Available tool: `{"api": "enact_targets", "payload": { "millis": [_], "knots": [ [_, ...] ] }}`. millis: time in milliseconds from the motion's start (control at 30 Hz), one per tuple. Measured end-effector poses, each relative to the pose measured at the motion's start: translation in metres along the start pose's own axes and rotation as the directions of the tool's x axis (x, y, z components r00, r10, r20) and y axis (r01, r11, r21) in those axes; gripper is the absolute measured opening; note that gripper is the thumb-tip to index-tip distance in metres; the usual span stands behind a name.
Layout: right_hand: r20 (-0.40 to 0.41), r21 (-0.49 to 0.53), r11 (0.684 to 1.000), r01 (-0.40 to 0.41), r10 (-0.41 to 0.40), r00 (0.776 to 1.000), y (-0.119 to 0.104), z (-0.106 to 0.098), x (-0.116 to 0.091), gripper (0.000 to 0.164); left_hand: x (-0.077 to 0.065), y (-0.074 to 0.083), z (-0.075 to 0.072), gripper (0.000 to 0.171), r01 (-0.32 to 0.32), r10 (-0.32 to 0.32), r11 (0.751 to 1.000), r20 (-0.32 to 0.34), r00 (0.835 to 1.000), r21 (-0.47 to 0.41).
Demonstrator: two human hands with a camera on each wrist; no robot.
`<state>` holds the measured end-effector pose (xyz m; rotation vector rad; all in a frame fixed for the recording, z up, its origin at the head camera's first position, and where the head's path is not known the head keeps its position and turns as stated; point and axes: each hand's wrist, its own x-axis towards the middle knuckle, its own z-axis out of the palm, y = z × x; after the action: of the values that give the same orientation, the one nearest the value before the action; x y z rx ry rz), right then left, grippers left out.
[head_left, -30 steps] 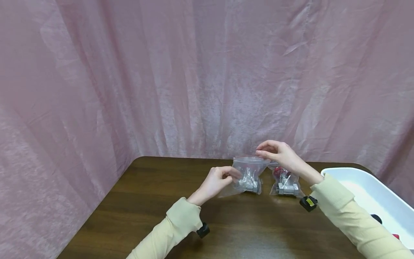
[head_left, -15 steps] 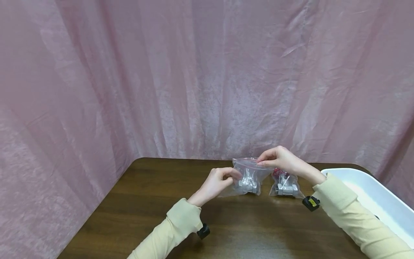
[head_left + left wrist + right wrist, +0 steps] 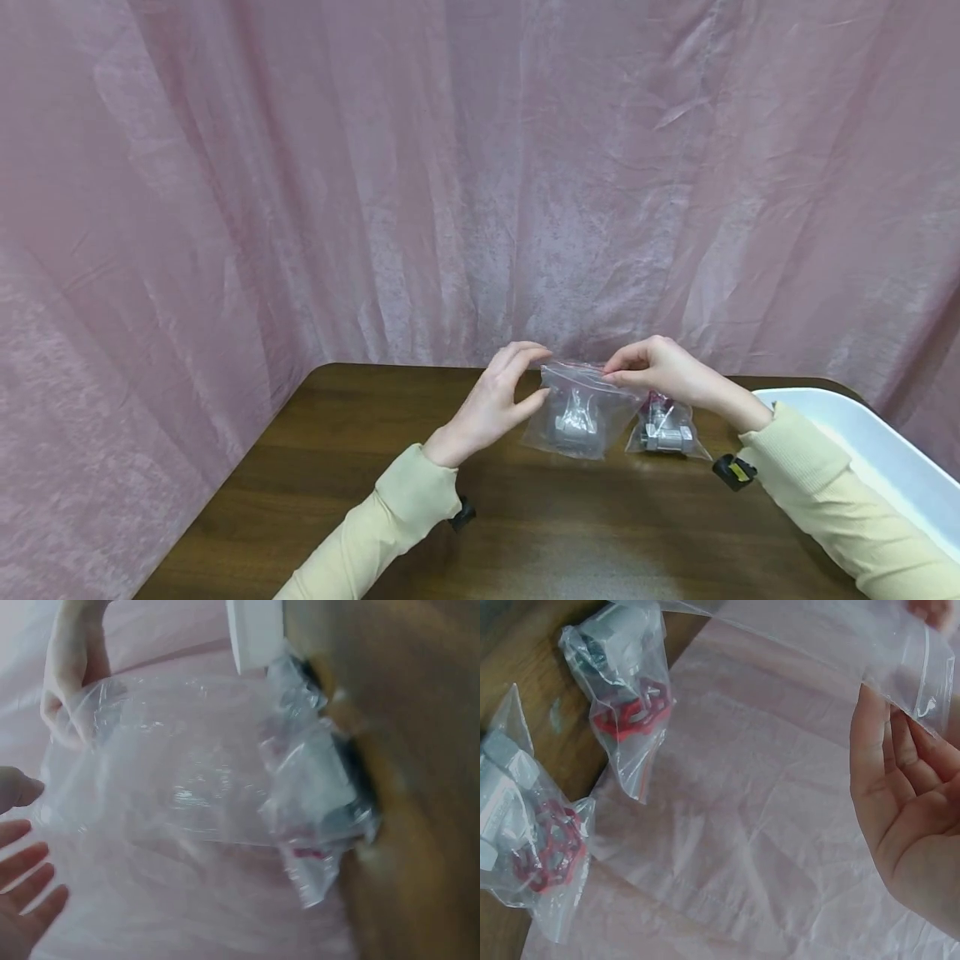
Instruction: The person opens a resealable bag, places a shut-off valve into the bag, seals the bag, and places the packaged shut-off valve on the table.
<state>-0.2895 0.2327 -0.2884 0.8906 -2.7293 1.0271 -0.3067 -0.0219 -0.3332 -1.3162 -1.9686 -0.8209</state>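
A clear zip bag [image 3: 618, 410] with a pinkish seal line hangs over the table; it looks flat and see-through in the wrist views. My right hand [image 3: 671, 375] pinches its upper right corner. My left hand [image 3: 491, 400] is beside the upper left edge, thumb and fingers spread apart; in the left wrist view its fingers [image 3: 30, 889] do not touch the bag. Behind the bag, a bagged metal valve [image 3: 576, 425] shows through the plastic. A second bagged valve [image 3: 667, 435] lies to the right. Red handwheels [image 3: 551, 851] are seen on both in the right wrist view.
A white plastic tub [image 3: 862, 404] stands at the table's right, partly behind the right sleeve [image 3: 817, 475]. The brown wooden table [image 3: 360, 450] ends at a pink curtain [image 3: 420, 208]. Black wrist devices [image 3: 733, 472] sit under both cuffs.
My left hand has let go of the bag's left side, moved up and spread its fingers. The right hand has come down onto the bag's top corner and shifted slightly right. The bag hangs straighter.
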Motion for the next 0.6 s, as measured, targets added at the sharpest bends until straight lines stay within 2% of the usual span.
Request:
{"api": "enact_targets", "payload": {
  "millis": [67,133,233,300,367,600],
  "knots": [
    [0.001,-0.004,1.0,0.008,-0.008,1.0,-0.001,0.001,0.002,0.011,0.008,0.007,-0.004,0.04,-0.108,0.109,0.987,-0.006,0.994,0.12],
    [0.002,-0.009,1.0,0.019,-0.019,1.0,-0.003,0.003,0.002,0.009,0.014,0.014,-0.005,0.038,-0.203,0.206,0.955,0.009,0.978,0.217],
    [0.005,-0.026,0.999,0.036,-0.036,0.999,-0.005,0.005,0.004,0.007,0.019,0.021,-0.004,0.035,-0.29,0.289,0.902,0.053,0.956,0.319],
    [0.008,-0.034,0.998,0.047,-0.047,0.999,-0.007,0.006,0.004,0.006,0.021,0.023,-0.003,0.034,-0.31,0.301,0.882,0.081,0.95,0.355],
    [0.013,-0.036,0.998,0.053,-0.052,0.999,-0.009,0.007,0.005,0.006,0.022,0.024,-0.002,0.032,-0.311,0.296,0.872,0.1,0.95,0.378],
    [0.027,-0.018,0.999,0.042,-0.041,0.999,-0.016,0.007,0.005,0.006,0.022,0.022,-0.002,0.024,-0.326,0.293,0.854,0.144,0.945,0.405]
  ]
}}
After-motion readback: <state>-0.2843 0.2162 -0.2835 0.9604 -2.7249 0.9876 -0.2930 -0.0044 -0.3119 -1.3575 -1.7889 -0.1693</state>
